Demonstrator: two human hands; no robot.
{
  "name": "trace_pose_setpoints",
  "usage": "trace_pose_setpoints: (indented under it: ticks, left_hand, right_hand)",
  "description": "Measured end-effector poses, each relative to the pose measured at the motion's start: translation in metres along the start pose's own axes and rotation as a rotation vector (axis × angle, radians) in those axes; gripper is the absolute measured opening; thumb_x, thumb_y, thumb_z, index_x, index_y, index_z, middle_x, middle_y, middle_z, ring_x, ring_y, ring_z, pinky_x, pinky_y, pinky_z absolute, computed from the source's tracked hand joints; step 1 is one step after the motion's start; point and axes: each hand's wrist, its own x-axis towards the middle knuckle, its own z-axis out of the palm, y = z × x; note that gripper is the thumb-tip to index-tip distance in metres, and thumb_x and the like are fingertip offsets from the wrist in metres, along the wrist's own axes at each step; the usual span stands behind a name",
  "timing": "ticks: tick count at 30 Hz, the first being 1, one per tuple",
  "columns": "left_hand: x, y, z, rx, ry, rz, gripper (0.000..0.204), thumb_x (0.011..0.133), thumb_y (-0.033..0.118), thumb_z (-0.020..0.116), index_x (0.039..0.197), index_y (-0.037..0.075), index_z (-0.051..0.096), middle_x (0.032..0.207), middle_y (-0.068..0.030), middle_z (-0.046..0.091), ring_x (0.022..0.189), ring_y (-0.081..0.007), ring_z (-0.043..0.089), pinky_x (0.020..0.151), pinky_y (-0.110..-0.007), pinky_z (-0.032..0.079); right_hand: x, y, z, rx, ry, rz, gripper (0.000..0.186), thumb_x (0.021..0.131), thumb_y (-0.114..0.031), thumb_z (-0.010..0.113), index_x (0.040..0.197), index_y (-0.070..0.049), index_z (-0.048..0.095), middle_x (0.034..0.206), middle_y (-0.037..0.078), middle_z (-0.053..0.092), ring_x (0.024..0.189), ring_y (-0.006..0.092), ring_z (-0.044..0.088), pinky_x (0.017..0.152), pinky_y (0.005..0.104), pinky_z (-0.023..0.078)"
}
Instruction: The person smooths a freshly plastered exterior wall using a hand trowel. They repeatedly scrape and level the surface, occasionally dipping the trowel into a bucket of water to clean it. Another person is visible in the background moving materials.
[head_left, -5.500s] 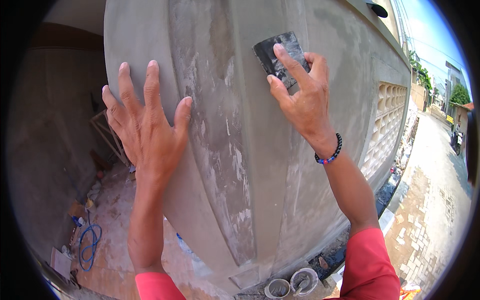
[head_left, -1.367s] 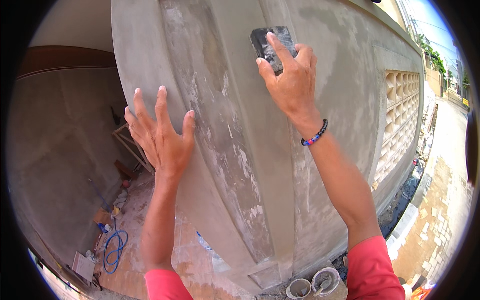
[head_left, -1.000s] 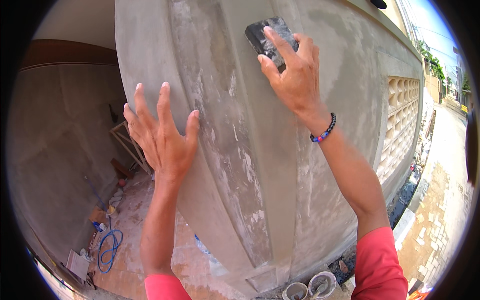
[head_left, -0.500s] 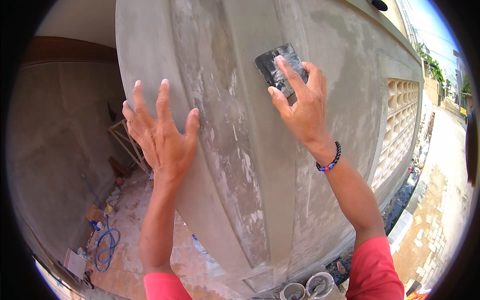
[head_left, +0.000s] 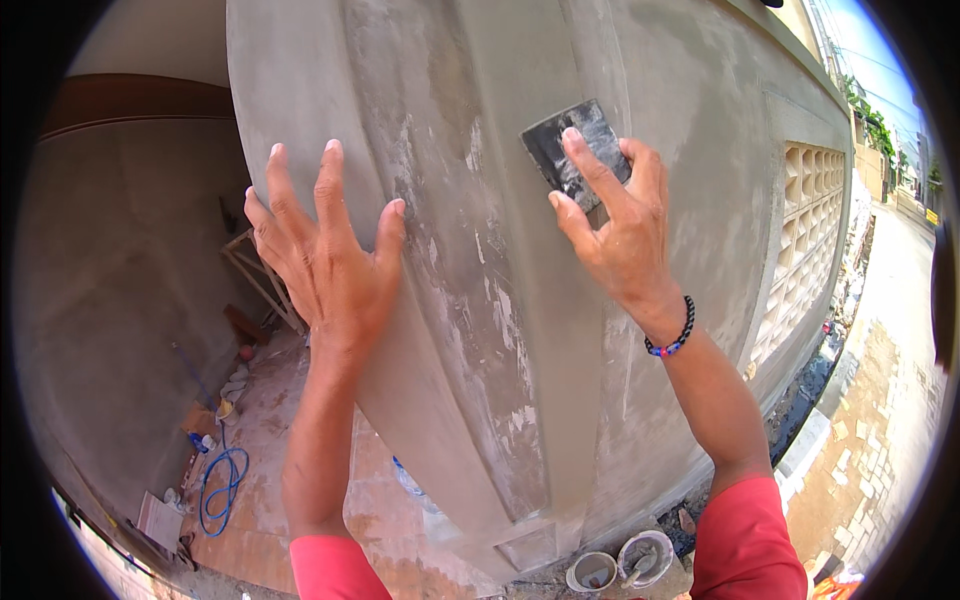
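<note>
A: While the left hand (head_left: 330, 255) sits spread, gripping nothing, at the wall's (head_left: 720, 220) left edge, what's in the right hand (head_left: 625, 225)?
B: Dark flat block (head_left: 575, 155), grasped at the sides, index finger on its face. It's over the right edge of the wall's smooth strip (head_left: 570, 400).
A: Further off?
B: Buckets (head_left: 634, 541) at the wall's bottom edge, openwork panel (head_left: 800, 225) by its right edge.
</note>
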Motion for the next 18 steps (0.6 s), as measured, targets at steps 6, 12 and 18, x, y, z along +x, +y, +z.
trace_pose_setpoints:
  ticks: [6, 12, 18]
  left_hand:
    - [0.004, 0.004, 0.002, -0.001, -0.019, -0.001, 0.072, 0.083, 0.037, 0.076, 0.146, 0.02, 0.046, 0.157, -0.0181, 0.024, 0.139, -0.0547, 0.023, 0.11, -0.062, 0.027]
    - [0.005, -0.001, 0.0, 0.0, -0.001, 0.0, 0.073, 0.082, 0.038, 0.077, 0.145, 0.02, 0.047, 0.156, -0.0179, 0.025, 0.139, -0.0542, 0.022, 0.109, -0.062, 0.027]
    - [0.004, 0.0, 0.002, -0.001, -0.013, -0.011, 0.072, 0.081, 0.036, 0.077, 0.144, 0.019, 0.047, 0.156, -0.0181, 0.025, 0.138, -0.0547, 0.022, 0.108, -0.063, 0.029]
  right_hand:
    - [0.077, 0.023, 0.008, -0.048, 0.121, 0.07, 0.049, 0.082, -0.028, 0.075, 0.13, -0.021, 0.067, 0.116, 0.021, 0.052, 0.108, 0.0382, 0.05, 0.094, 0.048, 0.044]
    - [0.047, -0.01, 0.016, -0.007, 0.107, -0.057, 0.055, 0.079, -0.025, 0.078, 0.133, -0.024, 0.065, 0.119, 0.022, 0.05, 0.106, 0.0373, 0.05, 0.091, 0.0467, 0.045]
    - [0.021, 0.0, 0.003, -0.017, 0.047, -0.129, 0.058, 0.077, -0.021, 0.079, 0.133, -0.026, 0.065, 0.121, 0.024, 0.05, 0.108, 0.0384, 0.05, 0.093, 0.0471, 0.044]
